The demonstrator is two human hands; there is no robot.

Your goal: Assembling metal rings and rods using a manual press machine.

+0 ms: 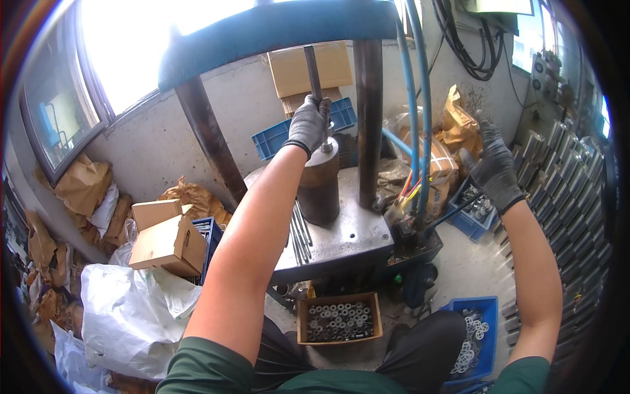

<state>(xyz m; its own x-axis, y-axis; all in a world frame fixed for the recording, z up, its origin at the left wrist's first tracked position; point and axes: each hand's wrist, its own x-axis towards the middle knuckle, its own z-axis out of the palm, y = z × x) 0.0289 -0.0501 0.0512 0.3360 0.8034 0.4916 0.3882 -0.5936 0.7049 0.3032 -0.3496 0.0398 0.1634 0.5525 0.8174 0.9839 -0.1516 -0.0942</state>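
1. Left hand (307,125), gloved: closed around upright metal rod (314,72) above dark cylinder (319,184) on far press table (348,240).
2. Right hand (493,165), gloved: fingers spread wide, holding nothing, above right blue bin (467,222).

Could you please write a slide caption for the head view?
Gloved left hand grips a rod above the press's steel cylinder; right hand raised open.

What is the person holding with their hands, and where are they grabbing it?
The left hand grips a thin metal rod near its lower end, just above the dark metal cylinder. The right hand is open in the air and holds nothing.
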